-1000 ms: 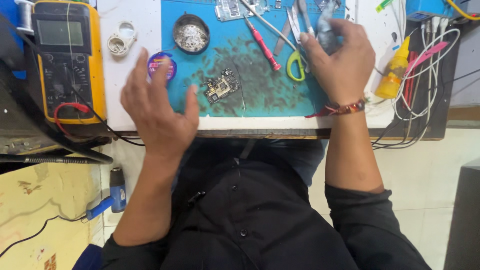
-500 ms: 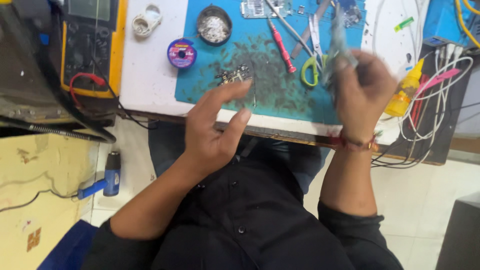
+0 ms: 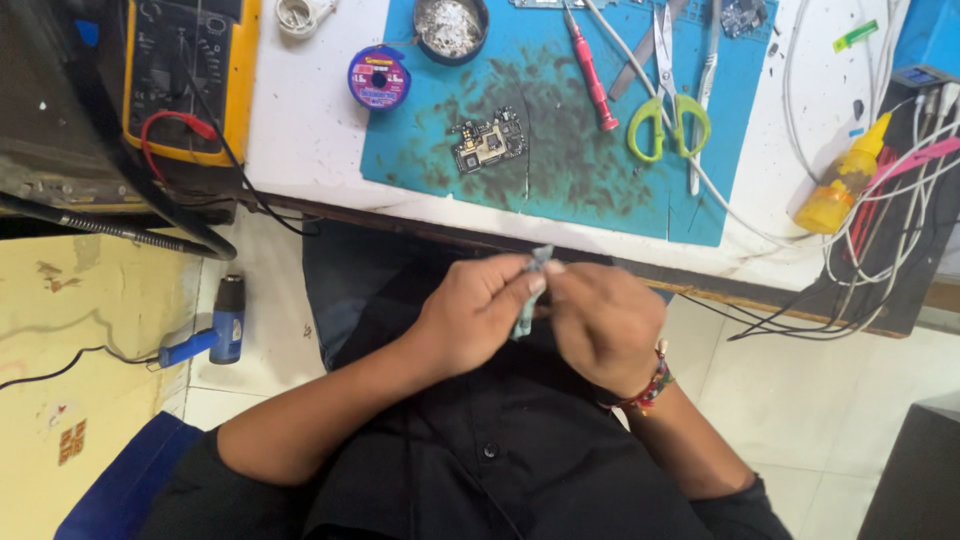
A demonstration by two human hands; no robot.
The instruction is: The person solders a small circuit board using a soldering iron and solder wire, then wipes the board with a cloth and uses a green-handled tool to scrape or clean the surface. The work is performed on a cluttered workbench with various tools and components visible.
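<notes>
Grey-blue slim tool [image 3: 527, 300], held upright above lap, below near edge of white surface [image 3: 310, 120]. Left hand [image 3: 478, 310]: fingers [image 3: 530, 285] curled and pinching tool's upper part. Right hand [image 3: 600, 325]: fingers closed against tool from other side, touching left hand; exact grip hidden. Beaded bracelet [image 3: 650, 385] on right wrist. Blue mat [image 3: 580, 170] on surface, soiled dark at middle. Small circuit board [image 3: 488, 142] lying on mat, well apart from hands. Red screwdriver [image 3: 592, 68] and yellow-handled scissors [image 3: 668, 110] farther back on mat. Purple solder spool [image 3: 379, 76] just left of mat. Yellow multimeter [image 3: 190, 75] at far left. Orange dropper bottle [image 3: 845, 180] at right, among white cables [image 3: 880, 230].
</notes>
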